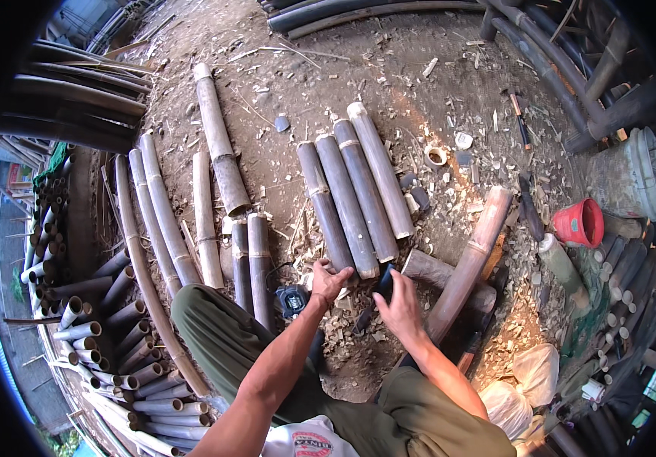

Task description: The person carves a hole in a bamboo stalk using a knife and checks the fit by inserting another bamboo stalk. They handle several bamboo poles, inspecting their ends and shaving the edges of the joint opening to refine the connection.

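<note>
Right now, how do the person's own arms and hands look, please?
The left hand and right hand wear no gloves. The left forearm and right forearm are bare, with no sleeves showing. The person also wears olive-green cloth trousers and a white top with red-and-dark print.

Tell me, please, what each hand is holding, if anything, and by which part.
The right hand holds a small dark object, exact part unclear; the left hand is at the near end of a bamboo pole, its grip unclear.
</note>
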